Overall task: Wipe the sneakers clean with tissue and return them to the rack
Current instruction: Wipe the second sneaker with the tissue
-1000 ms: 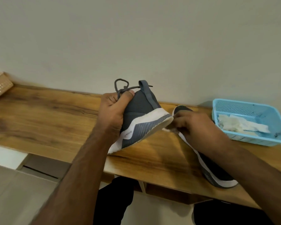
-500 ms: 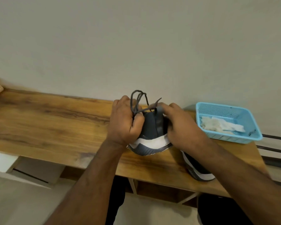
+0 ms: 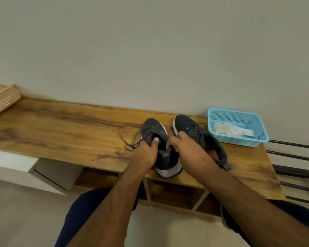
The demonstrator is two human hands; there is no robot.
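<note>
Two dark grey sneakers with white soles stand side by side on the wooden bench top (image 3: 61, 129), toes toward the wall. My left hand (image 3: 146, 155) grips the left sneaker (image 3: 156, 128) at the left side of its collar. My right hand (image 3: 189, 150) reaches across the right sneaker (image 3: 185, 124) and its fingers close on the right side of the left sneaker's collar. The left sneaker's laces trail loose to the left. I see no tissue in either hand. Crumpled white tissues (image 3: 232, 130) lie in the blue basket (image 3: 239, 142).
The blue basket stands at the bench's right end against the wall. A tan perforated basket (image 3: 2, 100) sits at the far left. Dark metal rack bars (image 3: 292, 157) run off to the right. Open compartments (image 3: 168, 193) lie under the bench, above my knees.
The left sneaker, held up on its side and then heel-first, now stands upright on the bench beside the other. The tissue in my right hand is no longer visible.
</note>
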